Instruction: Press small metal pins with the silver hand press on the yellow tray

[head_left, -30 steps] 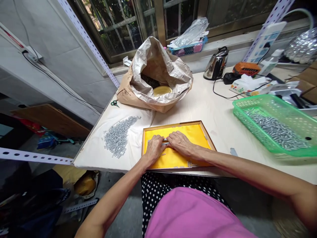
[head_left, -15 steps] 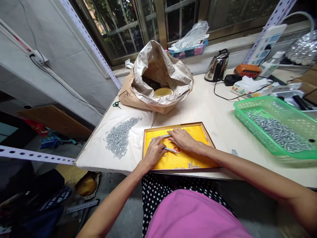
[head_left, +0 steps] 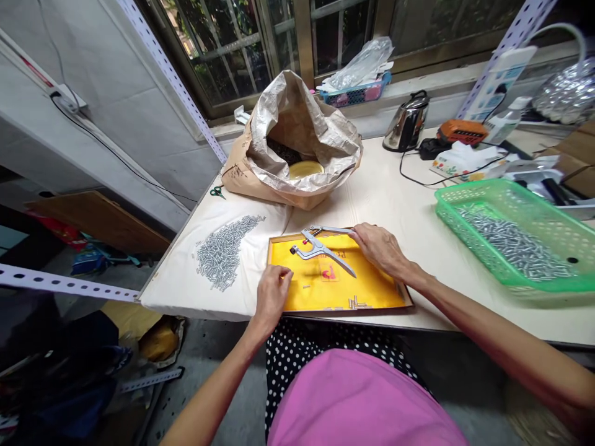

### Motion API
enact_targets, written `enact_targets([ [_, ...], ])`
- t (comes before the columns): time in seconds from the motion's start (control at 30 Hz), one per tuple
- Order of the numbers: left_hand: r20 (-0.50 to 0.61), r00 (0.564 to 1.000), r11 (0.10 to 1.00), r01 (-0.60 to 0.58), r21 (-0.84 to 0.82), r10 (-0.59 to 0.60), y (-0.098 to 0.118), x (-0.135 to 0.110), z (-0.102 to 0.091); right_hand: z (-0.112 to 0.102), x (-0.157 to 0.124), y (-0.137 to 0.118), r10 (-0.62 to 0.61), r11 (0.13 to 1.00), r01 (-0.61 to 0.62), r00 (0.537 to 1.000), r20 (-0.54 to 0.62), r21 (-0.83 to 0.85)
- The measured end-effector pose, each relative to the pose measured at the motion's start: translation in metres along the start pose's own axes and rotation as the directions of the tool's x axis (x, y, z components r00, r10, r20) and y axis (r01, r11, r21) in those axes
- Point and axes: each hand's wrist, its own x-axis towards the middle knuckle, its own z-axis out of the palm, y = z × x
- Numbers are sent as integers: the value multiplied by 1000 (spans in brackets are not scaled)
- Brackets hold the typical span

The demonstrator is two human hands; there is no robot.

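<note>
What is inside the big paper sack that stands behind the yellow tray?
The paper sack holds a round yellow disc and a dark, grainy mass beside it. Whatever lies below them is covered, and the sack's crumpled silvery lining hides the rest.

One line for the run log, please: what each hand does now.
Left hand: at yellow tray's left edge | Right hand: touching metal pliers handle | Pliers: lying on tray

1 head camera, facing forward, downward

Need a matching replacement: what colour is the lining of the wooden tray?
The tray lining is bright yellow, shown best in the head view.
</note>
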Motion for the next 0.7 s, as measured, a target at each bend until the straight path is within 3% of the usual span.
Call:
enact_targets([
  [0.1, 208, 977, 995, -66, 78, 48, 7, -8, 16, -2, -9, 14, -7, 1000, 7, 999, -47, 1],
  [0.2, 273, 957, 987, -130, 97, 100, 16, -12, 25, -4, -17, 28, 18, 999, -16, 996, -90, 28],
  [0.3, 237, 964, 992, -126, 20, 118, 20, 4, 30, -7, -22, 38, 61, 996, -51, 990, -130, 77],
  [0.4, 132, 985, 994, -112, 17, 109, 14, 43, 36, -11, -26, 41, 118, 984, -93, 980, -162, 154],
  [0.53, 126, 988, 994, -93, 60, 85, 10, 87, 49, -15, -29, 38, 171, 960, -116, 964, -204, 256],
  [0.63, 199, 979, 998, -24, -52, 34, 25, 92, 54, -15, -33, 37, 186, 950, -113, 953, -239, 291],
  [0.7, 217, 972, 984, -50, -172, 88, 34, 88, 50, -14, -36, 37, 186, 944, -104, 952, -244, 314],
])
